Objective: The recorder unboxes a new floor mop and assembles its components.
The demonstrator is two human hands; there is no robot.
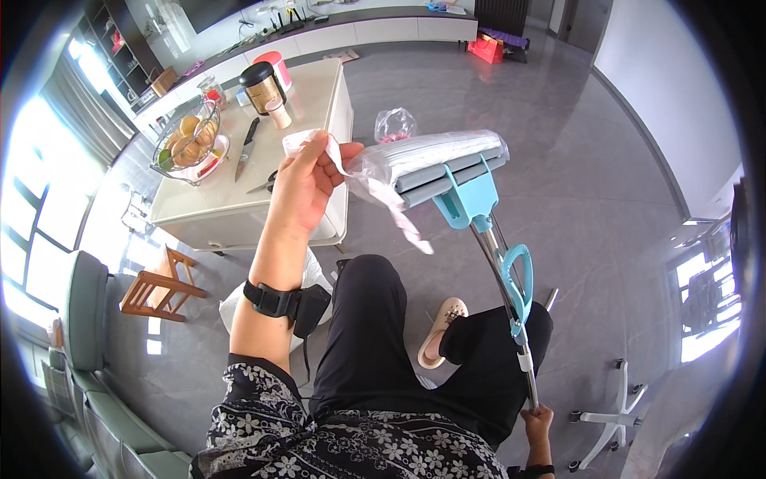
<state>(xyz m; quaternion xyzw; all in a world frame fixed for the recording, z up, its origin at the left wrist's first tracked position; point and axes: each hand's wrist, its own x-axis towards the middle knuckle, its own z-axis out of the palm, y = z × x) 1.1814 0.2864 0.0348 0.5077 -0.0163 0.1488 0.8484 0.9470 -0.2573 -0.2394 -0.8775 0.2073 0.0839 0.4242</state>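
Note:
A sponge mop is held across my lap with its head up in front of me. My right hand (538,425) is wrapped round the lower end of its metal pole (531,383). The mop's turquoise bracket (463,198) carries a white ribbed sponge head (439,160), covered by clear plastic wrap (371,169). At the head's left end, my left hand (315,176) pinches a whitish plastic strip (408,227), whose loose end dangles below the wrap. A turquoise lever (520,279) sits along the pole.
A cream table (207,203) at the left bears a wire fruit basket (187,148), a knife (247,148), scissors (263,185) and a black-lidded canister (259,89). A wooden stool (159,287), green sofa (112,415), white bag (239,307) and chair base (610,419) stand around me.

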